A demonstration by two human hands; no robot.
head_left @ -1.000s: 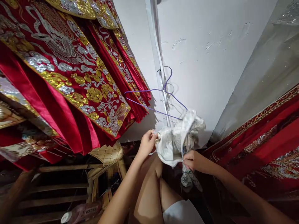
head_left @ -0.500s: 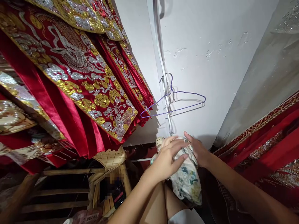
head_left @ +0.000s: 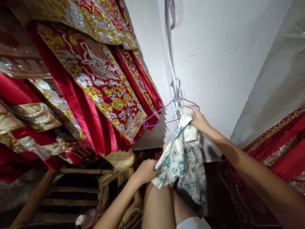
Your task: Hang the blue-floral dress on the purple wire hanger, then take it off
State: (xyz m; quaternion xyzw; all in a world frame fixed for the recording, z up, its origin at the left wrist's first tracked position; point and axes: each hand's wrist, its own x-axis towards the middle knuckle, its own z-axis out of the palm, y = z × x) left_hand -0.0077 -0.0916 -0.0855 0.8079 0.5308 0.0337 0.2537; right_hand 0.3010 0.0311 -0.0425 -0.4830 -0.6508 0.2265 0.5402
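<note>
A white shirt with a blue and green flower print (head_left: 184, 159) hangs in front of my knees. My right hand (head_left: 198, 119) is raised to the wall, pinching the shirt's collar end against the right arm of a purple wire hanger (head_left: 164, 109). The hanger hooks on a white strip running down the wall. My left hand (head_left: 145, 171) is lower, closed on the shirt's bottom left edge.
Red satin garments with gold and silver embroidery (head_left: 95, 82) hang close on the left. More red embroidered cloth (head_left: 281, 149) lies on the right. A woven gold stool (head_left: 116, 159) and wooden rungs (head_left: 71, 189) sit below left. The white wall (head_left: 214, 47) is ahead.
The shirt was bunched between both hands low down. Now my right hand has lifted its top up to the hanger, and the shirt hangs unfolded while my left hand grips its lower edge.
</note>
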